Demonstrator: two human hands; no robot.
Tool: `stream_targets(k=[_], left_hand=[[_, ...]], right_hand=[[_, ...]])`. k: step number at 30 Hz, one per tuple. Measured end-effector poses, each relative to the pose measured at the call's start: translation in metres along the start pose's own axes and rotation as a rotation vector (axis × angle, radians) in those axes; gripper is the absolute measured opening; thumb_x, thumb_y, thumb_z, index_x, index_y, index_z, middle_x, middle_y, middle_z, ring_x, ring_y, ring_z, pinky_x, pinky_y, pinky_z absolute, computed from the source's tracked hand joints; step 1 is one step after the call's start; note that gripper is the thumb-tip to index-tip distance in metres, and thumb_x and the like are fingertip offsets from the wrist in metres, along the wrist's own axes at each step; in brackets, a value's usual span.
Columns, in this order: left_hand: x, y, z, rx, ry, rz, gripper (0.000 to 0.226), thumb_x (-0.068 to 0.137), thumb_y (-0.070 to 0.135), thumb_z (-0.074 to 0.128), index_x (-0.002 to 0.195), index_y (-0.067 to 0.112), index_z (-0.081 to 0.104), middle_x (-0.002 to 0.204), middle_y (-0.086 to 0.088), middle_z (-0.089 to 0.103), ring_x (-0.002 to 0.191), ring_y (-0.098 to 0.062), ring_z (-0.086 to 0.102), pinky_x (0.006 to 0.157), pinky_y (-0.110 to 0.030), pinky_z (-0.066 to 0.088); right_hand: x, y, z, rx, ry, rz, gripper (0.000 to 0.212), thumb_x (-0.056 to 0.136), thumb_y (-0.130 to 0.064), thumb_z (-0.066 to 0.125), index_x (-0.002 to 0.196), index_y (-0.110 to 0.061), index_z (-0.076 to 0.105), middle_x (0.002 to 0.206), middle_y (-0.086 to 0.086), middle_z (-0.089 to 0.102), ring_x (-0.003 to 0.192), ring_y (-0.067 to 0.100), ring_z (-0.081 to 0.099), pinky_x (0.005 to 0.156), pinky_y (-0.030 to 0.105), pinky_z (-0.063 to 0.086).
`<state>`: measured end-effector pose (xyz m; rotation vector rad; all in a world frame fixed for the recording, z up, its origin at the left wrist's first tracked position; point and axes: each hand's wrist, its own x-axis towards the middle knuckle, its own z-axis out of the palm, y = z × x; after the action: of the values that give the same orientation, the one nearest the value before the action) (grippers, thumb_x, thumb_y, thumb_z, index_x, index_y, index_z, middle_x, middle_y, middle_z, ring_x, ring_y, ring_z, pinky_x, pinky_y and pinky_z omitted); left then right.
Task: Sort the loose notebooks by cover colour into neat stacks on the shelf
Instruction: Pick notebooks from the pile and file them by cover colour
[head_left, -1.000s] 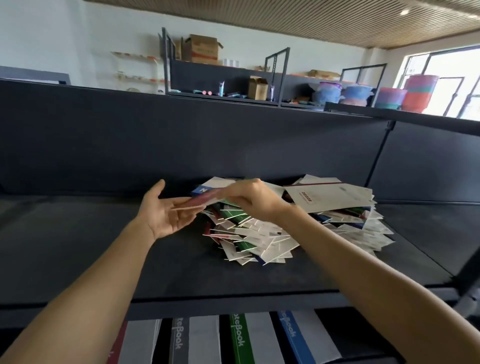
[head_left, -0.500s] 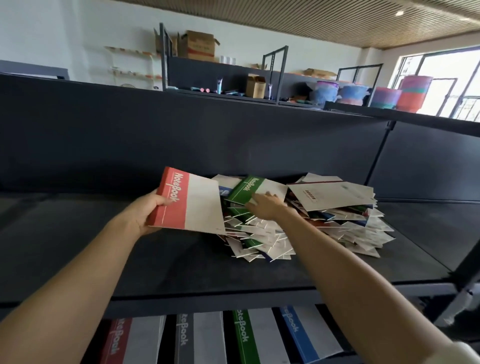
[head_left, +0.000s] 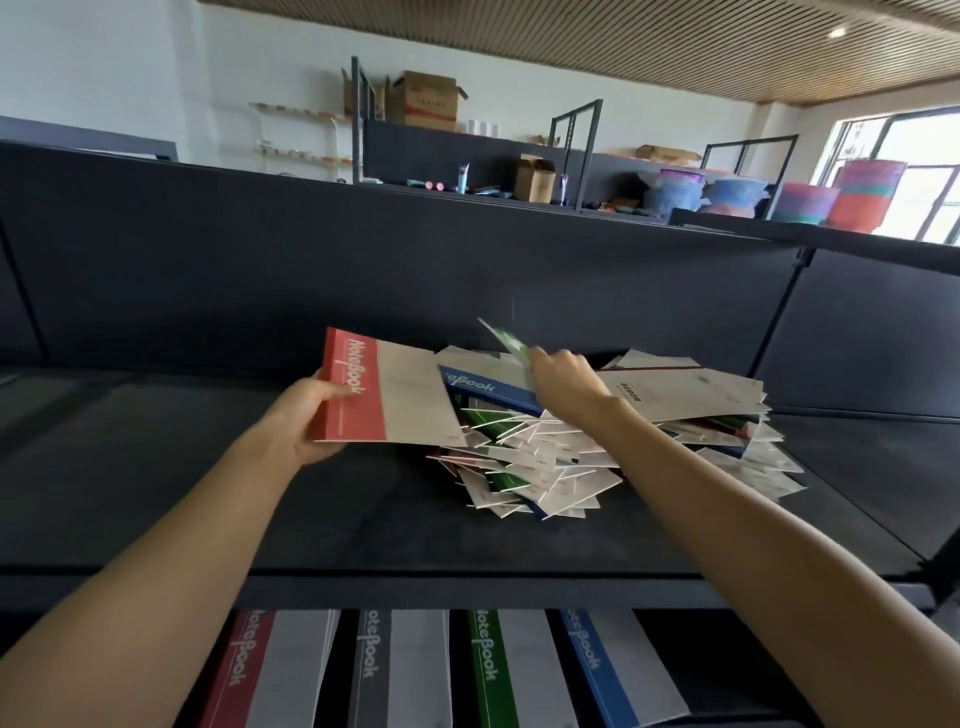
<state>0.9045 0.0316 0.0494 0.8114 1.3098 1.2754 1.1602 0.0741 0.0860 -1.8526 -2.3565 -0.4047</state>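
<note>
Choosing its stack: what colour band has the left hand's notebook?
Red, with a pale cover, on the notebook; head view.

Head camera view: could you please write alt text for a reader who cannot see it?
A person's left hand holds a red notebook while the right hand pinches a green notebook above a messy pile of notebooks on a dark shelf. Below lies a row of red, grey, green and blue notebooks.
</note>
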Motion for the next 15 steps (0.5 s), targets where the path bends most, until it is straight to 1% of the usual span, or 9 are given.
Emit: stream_targets(k=[3,5,6,7,9,10,11,13,15], left_hand=[[-0.001,-0.001,0.032,-0.066,-0.050,-0.067,0.029,0.097,0.017,0.047,0.125,0.021,0.051,0.094,-0.005,0.061,0.082,-0.017,0.059,0.060,-0.031,0.047],[-0.001,-0.001,0.049,-0.168,-0.064,-0.126,0.022,0.099,0.025,0.045,0.109,0.012,0.059,0.077,-0.004,0.068,0.066,-0.014,0.066,0.051,-0.025,0.053],[0.000,-0.003,0.052,-0.204,-0.056,-0.149,0.024,0.099,0.029,0.047,0.098,0.010,0.061,0.066,-0.004,0.069,0.056,-0.013,0.066,0.046,-0.021,0.053],[0.002,-0.005,0.052,-0.201,-0.065,-0.164,0.026,0.097,0.031,0.049,0.093,0.009,0.062,0.062,-0.005,0.069,0.052,-0.014,0.066,0.048,-0.021,0.054],[0.005,-0.013,0.048,-0.109,-0.078,-0.198,0.025,0.093,0.024,0.056,0.109,0.005,0.062,0.078,-0.011,0.069,0.068,-0.022,0.067,0.071,-0.030,0.057],[0.006,-0.017,0.043,-0.041,-0.061,-0.212,0.030,0.090,0.017,0.058,0.117,0.004,0.059,0.087,-0.014,0.067,0.077,-0.025,0.065,0.082,-0.037,0.054],[0.006,-0.019,0.038,0.019,-0.040,-0.209,0.033,0.089,0.012,0.059,0.121,0.004,0.056,0.092,-0.015,0.065,0.081,-0.027,0.063,0.086,-0.041,0.051],[0.003,-0.019,0.029,0.099,-0.032,-0.181,0.032,0.089,0.009,0.059,0.121,0.009,0.056,0.094,-0.013,0.063,0.082,-0.028,0.061,0.080,-0.042,0.051],[0.002,-0.017,0.018,0.087,-0.013,-0.155,0.032,0.091,0.008,0.057,0.122,0.014,0.055,0.095,-0.012,0.063,0.082,-0.027,0.061,0.069,-0.040,0.050]], right_hand=[[-0.014,-0.029,-0.020,-0.079,0.011,-0.138,0.037,0.090,0.005,0.039,0.126,-0.003,0.043,0.115,0.019,0.061,0.102,0.037,0.060,0.073,0.039,0.045],[-0.031,-0.048,-0.020,-0.189,-0.001,-0.333,0.041,0.091,0.003,0.039,0.131,-0.007,0.041,0.121,0.013,0.060,0.105,0.034,0.060,0.075,0.037,0.045],[-0.040,-0.054,-0.016,-0.235,-0.016,-0.424,0.043,0.092,0.001,0.039,0.133,-0.010,0.039,0.124,0.011,0.058,0.107,0.033,0.059,0.076,0.037,0.046],[-0.049,-0.059,-0.012,-0.260,-0.031,-0.488,0.042,0.094,-0.001,0.038,0.134,-0.011,0.039,0.126,0.009,0.056,0.109,0.033,0.058,0.076,0.037,0.044],[-0.055,-0.058,-0.002,-0.201,-0.079,-0.565,0.037,0.096,-0.007,0.039,0.132,-0.013,0.044,0.127,0.009,0.056,0.109,0.032,0.057,0.074,0.034,0.039],[-0.053,-0.054,0.002,-0.072,-0.128,-0.561,0.032,0.098,-0.012,0.039,0.129,-0.015,0.050,0.125,0.008,0.058,0.108,0.031,0.057,0.076,0.032,0.040],[-0.046,-0.048,0.003,0.100,-0.191,-0.524,0.029,0.099,-0.018,0.040,0.124,-0.016,0.055,0.122,0.007,0.061,0.107,0.029,0.057,0.081,0.031,0.042],[-0.019,-0.029,0.004,0.309,-0.256,-0.366,0.028,0.100,-0.024,0.042,0.119,-0.015,0.061,0.121,0.005,0.062,0.106,0.022,0.055,0.089,0.027,0.040],[0.013,-0.007,0.013,0.283,-0.164,-0.200,0.031,0.099,-0.027,0.043,0.124,-0.014,0.057,0.128,0.007,0.058,0.106,0.023,0.053,0.087,0.027,0.039]])
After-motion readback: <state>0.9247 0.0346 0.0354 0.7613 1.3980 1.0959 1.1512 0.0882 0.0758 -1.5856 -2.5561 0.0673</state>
